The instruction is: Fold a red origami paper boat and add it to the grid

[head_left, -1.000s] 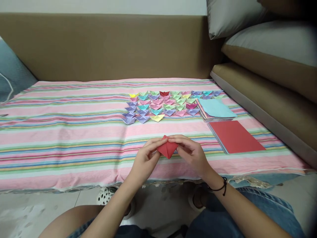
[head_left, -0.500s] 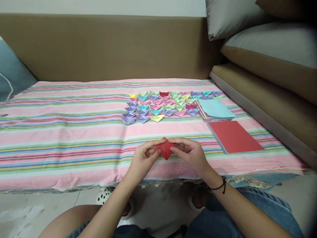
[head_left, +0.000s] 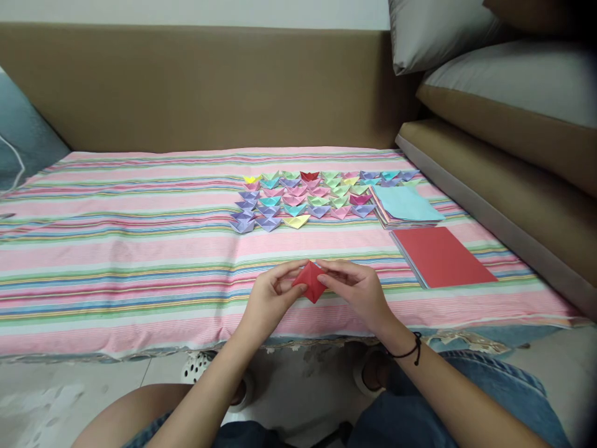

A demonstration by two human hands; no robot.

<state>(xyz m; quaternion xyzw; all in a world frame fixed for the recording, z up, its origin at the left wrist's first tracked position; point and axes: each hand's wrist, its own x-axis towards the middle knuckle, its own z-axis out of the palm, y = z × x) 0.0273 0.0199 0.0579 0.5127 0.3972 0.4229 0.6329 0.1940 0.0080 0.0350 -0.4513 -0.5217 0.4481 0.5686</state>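
A small red folded paper (head_left: 312, 283), diamond-shaped with a crease down its middle, is pinched between both hands above the front of the striped cloth. My left hand (head_left: 277, 292) grips its left corner between thumb and fingers. On the opposite corner my right hand (head_left: 357, 289) has the same kind of pinch, thumb on the near face. Beyond the hands, several folded paper boats (head_left: 295, 221) in purple, pink, green, blue, yellow and red stand in rows. The fingertips behind the red paper are partly hidden.
A stack of light blue and other coloured paper (head_left: 408, 204) lies right of the boats. Nearer me is a stack topped with red sheets (head_left: 445, 258). The striped cloth (head_left: 116, 261) covers the seat, with a brown backrest (head_left: 209, 90) behind and cushions (head_left: 513, 87) piled at right.
Both hands still hold the red paper. Its upper tip is lower and the fingers have shifted slightly along its edges, showing more of its face. The boats and stacks stay put.
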